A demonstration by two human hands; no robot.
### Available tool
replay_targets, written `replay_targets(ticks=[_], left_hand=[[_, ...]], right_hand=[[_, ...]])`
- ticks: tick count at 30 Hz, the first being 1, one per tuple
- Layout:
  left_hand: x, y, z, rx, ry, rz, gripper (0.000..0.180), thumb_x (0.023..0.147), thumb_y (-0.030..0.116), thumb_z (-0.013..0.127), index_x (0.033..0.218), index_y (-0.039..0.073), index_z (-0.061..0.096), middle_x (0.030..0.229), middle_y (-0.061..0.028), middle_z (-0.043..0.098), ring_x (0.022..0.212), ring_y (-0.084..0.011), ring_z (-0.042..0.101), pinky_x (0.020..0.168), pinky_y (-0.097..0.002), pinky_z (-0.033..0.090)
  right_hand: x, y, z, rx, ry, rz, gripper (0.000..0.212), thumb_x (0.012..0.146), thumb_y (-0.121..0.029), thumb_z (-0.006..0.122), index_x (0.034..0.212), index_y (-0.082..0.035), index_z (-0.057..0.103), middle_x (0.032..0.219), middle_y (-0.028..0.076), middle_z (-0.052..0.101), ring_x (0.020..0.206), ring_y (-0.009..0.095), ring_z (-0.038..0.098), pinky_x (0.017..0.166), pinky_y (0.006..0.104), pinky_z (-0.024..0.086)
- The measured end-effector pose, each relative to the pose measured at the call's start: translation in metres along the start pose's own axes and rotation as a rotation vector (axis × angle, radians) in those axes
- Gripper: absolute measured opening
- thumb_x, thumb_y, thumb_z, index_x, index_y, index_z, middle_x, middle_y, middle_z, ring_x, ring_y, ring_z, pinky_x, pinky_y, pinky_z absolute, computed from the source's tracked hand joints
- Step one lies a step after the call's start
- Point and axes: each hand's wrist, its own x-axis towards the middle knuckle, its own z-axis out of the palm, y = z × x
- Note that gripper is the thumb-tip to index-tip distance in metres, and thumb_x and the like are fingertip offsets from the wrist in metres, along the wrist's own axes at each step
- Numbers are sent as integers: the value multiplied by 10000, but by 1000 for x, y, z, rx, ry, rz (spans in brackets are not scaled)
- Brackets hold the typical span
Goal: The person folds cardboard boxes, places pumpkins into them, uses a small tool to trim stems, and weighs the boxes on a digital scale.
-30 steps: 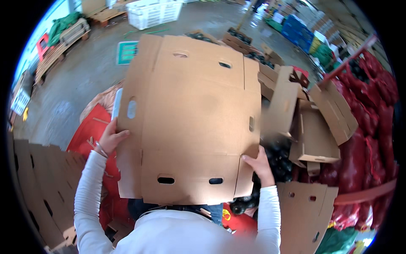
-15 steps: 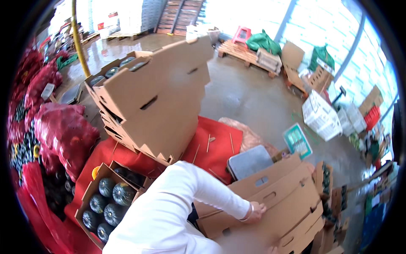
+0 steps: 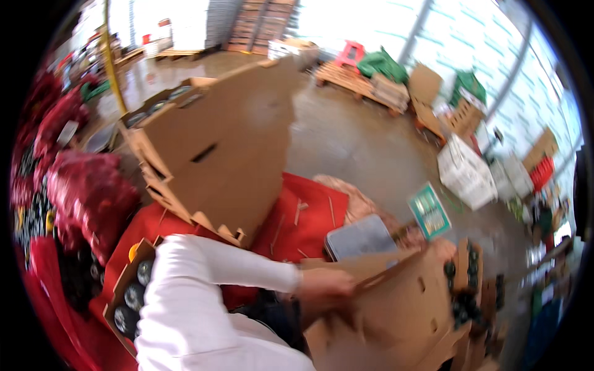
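Note:
My left hand [image 3: 331, 287] reaches across from a white sleeve [image 3: 185, 297]. Its blurred fingers close on the near left edge of a brown cardboard box [image 3: 402, 303] with slots cut in it. The cardboard is bent and partly folded up, with one panel lifted off the other. No part of my right hand can be made out. A pinkish shape [image 3: 443, 248] shows at the box's far corner; I cannot tell what it is. Behind the cardboard lies a grey flat-topped item [image 3: 362, 237].
A tall stack of cardboard boxes [image 3: 216, 154] stands on red cloth [image 3: 303, 213]. Left of my arm is an open box of dark green squashes [image 3: 134, 297]. Red mesh sacks [image 3: 93, 195] line the left. A white crate [image 3: 465, 173] and pallets [image 3: 349, 80] stand beyond.
My left hand has moved left and up with the cardboard's edge. The flat cardboard has lifted and begun to fold open. The view has shifted slightly.

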Motion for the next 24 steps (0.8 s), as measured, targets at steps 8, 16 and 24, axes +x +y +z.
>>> replay_targets(ticks=[8,16,24], left_hand=[[-58,47,9,-513,217,-303,228,806,139,705,960,35,572,1321,-210,375,1197,-321,439,1024,-428,368],[15,62,18,277,-215,144,410,714,117,664,1098,19,557,1074,-152,525,1052,-289,533,915,-388,470],[27,59,11,-69,-1009,116,333,849,200,543,1138,51,615,1144,-144,616,878,-286,649,716,-395,537]], right_hand=[[-61,8,95,785,534,431,377,860,-229,678,1166,-24,600,1057,207,638,998,359,611,886,429,469],[53,-106,48,-229,-10,-8,511,666,-15,650,1155,34,511,1168,214,509,1103,377,514,941,430,425],[42,-76,56,-97,-586,-70,213,753,-40,553,945,-26,642,853,151,645,826,331,634,700,426,510]])
